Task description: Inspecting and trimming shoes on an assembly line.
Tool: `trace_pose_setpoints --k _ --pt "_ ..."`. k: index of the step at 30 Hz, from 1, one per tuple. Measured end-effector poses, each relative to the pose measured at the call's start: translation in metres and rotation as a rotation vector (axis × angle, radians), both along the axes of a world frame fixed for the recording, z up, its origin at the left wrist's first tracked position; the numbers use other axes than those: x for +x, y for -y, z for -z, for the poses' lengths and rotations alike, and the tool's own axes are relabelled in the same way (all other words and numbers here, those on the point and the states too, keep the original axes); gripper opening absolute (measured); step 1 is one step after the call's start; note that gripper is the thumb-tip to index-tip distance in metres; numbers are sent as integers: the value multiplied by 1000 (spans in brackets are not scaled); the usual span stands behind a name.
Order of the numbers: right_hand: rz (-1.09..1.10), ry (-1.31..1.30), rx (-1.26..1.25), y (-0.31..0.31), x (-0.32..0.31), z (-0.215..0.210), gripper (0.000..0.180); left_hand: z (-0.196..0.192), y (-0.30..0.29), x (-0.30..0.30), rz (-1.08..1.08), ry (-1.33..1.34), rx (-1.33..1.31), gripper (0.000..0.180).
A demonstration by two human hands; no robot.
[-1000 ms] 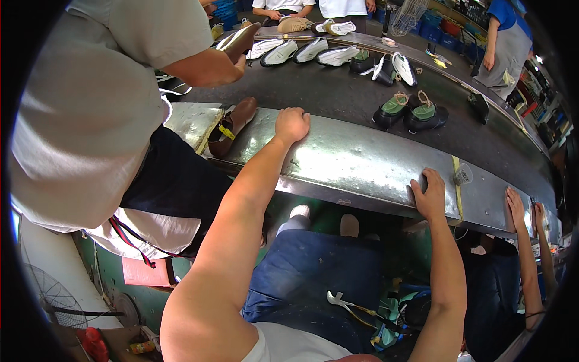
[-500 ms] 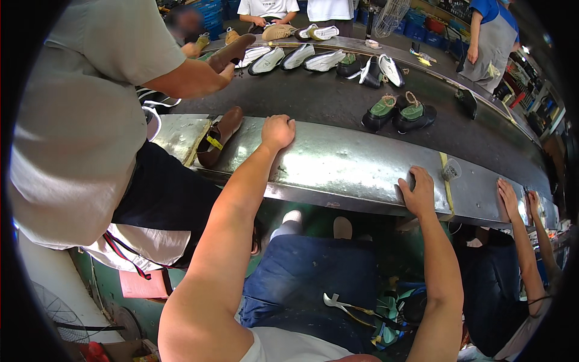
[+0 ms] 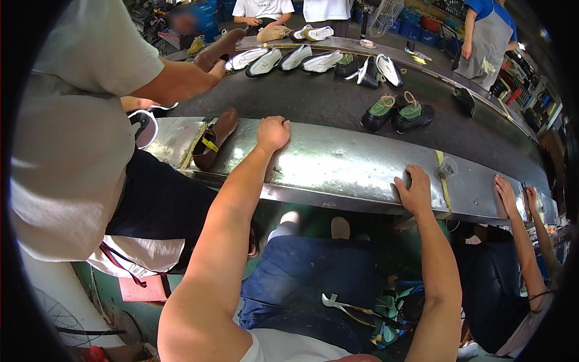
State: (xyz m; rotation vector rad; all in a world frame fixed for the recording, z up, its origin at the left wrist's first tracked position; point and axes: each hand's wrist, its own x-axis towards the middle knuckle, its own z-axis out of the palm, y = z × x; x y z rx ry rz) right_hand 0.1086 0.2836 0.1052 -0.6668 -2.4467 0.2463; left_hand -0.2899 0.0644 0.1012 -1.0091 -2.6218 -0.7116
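Both of the person's hands rest on the shiny metal ledge (image 3: 338, 166) that runs along the near edge of the dark conveyor belt (image 3: 313, 102), and neither grasps anything. The left hand (image 3: 272, 133) is loosely curled with knuckles up, pressed on the ledge's far edge; the right hand (image 3: 415, 192) lies flat with fingers spread nearer the ledge's near edge, just beside a strip of yellow tape (image 3: 444, 181). The closest shoe is the brown shoe (image 3: 215, 137), lying on the ledge to the left of the left hand — near but not touching it, well apart from the right hand. Its long axis runs slantwise, one end toward the belt, the other toward the ledge's near left corner. A pair of green-lined dark shoes (image 3: 398, 113) sits on the belt beyond and between the hands, roughly as near to either — a co-worker's arm (image 3: 175, 78) reaches over the belt's left end
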Motion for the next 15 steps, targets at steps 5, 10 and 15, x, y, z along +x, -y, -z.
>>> trace_pose_setpoints --k 5,10,15 --pt "2 14 -8 0 -3 1 49 2 1 -3 -3 -2 2 37" --pt "-3 10 2 1 -6 3 50 7 2 -11 1 -13 2 37" --pt "0 6 5 3 -8 2 50 8 3 -14 21 -14 9 36"
